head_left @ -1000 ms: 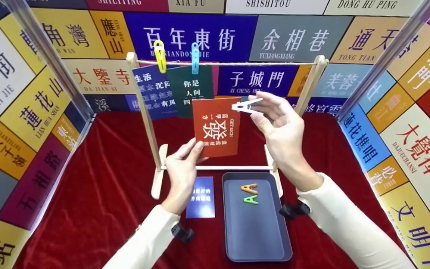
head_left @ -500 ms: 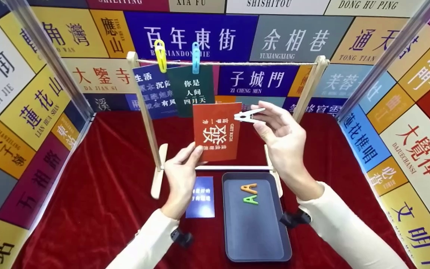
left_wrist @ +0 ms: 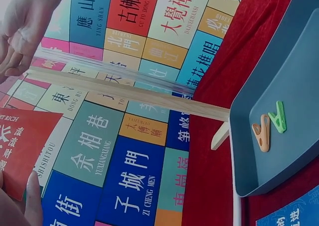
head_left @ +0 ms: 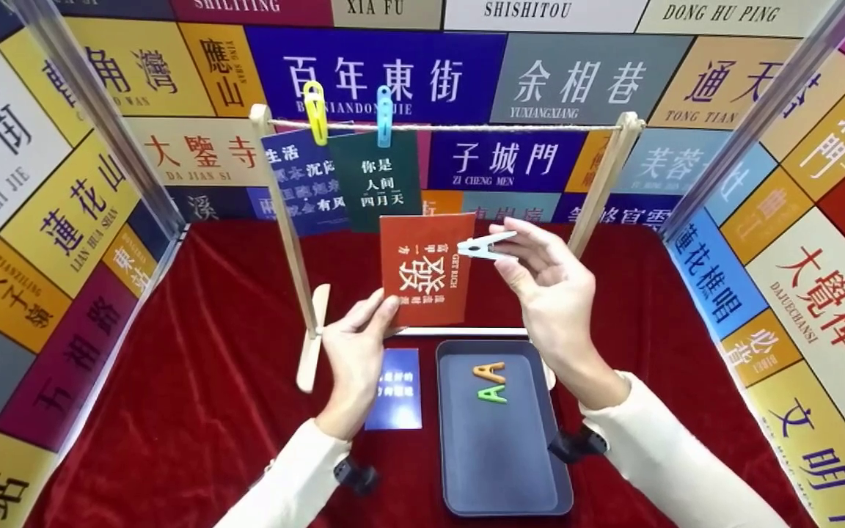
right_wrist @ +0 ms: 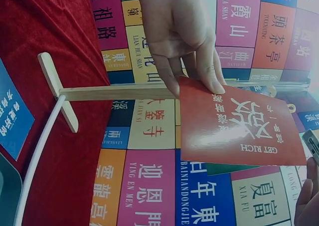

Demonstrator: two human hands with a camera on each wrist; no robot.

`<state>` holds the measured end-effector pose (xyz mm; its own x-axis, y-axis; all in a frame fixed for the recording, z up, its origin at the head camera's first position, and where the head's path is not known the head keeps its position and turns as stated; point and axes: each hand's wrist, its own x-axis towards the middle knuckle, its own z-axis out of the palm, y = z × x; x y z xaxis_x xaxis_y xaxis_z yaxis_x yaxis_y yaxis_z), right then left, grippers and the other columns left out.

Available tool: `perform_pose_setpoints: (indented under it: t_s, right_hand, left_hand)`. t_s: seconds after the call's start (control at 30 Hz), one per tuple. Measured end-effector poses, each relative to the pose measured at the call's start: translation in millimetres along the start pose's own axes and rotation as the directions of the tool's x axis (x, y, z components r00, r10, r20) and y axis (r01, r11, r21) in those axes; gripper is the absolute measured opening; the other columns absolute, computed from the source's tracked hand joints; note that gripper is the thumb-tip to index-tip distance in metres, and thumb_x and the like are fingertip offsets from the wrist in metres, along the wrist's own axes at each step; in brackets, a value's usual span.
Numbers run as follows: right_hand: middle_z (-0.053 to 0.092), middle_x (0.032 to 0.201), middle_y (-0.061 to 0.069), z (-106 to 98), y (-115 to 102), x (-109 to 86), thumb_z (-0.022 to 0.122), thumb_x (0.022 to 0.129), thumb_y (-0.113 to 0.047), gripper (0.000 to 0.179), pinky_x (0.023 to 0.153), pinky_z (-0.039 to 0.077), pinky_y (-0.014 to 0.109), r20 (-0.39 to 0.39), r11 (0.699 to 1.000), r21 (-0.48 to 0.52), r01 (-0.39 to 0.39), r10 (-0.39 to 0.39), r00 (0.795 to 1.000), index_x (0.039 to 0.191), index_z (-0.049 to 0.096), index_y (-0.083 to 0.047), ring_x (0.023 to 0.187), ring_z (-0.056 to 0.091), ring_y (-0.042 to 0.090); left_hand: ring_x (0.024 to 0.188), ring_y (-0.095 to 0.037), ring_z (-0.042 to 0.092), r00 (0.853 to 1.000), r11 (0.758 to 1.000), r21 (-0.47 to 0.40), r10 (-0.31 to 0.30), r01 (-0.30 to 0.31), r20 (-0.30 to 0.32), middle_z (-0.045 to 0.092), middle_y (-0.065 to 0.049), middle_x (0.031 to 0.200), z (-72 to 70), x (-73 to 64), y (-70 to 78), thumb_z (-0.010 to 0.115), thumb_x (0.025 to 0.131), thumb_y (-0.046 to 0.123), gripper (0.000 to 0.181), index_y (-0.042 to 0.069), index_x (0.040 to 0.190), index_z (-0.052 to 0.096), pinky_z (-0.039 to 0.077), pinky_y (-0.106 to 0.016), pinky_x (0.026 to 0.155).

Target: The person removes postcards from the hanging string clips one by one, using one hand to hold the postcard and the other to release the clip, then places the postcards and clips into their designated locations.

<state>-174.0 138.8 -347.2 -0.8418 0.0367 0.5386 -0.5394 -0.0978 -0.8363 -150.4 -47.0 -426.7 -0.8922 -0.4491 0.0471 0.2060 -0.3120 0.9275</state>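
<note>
The left hand [head_left: 355, 337] pinches a red card [head_left: 428, 270], the right hand [head_left: 558, 301] a white clothespin [head_left: 484, 240], both between the hands; a slack pinch could drop either.

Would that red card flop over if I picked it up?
Probably not: the red card looks flat, though the left hand pinches it near one corner. Likely light, since it looks thin. Maybe slightly slippery, since its face shines.

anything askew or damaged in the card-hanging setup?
One oddity: the red card is held with its print sideways in the head view, while the hung green card and hung blue card read upright. The green one also covers the blue one's edge. No spill or damage shows.
</note>
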Motion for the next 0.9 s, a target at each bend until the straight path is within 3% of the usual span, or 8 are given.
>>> perform_pose_setpoints:
  t_s: [0.47,0.7,0.9]
  right_hand:
    - [0.075,0.115,0.000,-2.7,11.3,-17.6,0.069,0.089,0.007,0.040,0.097,0.059,0.032,0.005,0.999,-0.005,-0.031,0.031,0.999,0.127,0.059,0.012,0.105,0.071,0.019]
    - [0.075,0.116,-0.001,-4.0,17.9,-25.8,0.071,0.088,0.003,0.041,0.097,0.059,0.028,0.009,0.999,-0.008,-0.034,0.034,0.999,0.127,0.059,0.012,0.106,0.071,0.018]
    - [0.075,0.115,-0.004,-6.6,23.2,-33.6,0.072,0.088,0.003,0.044,0.096,0.059,0.025,0.011,0.999,0.001,-0.049,0.049,0.999,0.127,0.057,0.014,0.105,0.071,0.014]
  left_hand:
    - [0.065,-0.009,0.074,1.000,1.000,-0.018,0.003,-0.003,0.001,0.076,-0.004,0.086,-8.5,-7.6,-7.5,0.074,0.087,-0.003,0.034,-0.015,0.117,0.065,0.065,-0.031,0.068]
    - [0.066,-0.008,0.074,0.999,0.999,0.035,-0.037,0.038,-0.035,0.075,-0.006,0.091,-14.8,-7.7,-8.7,0.073,0.087,-0.004,0.030,-0.011,0.116,0.068,0.065,-0.029,0.069]
    - [0.063,-0.009,0.074,0.999,0.998,0.060,-0.025,0.028,-0.046,0.073,-0.006,0.089,-20.3,-8.5,-9.7,0.074,0.087,-0.001,0.032,-0.011,0.116,0.068,0.065,-0.028,0.069]
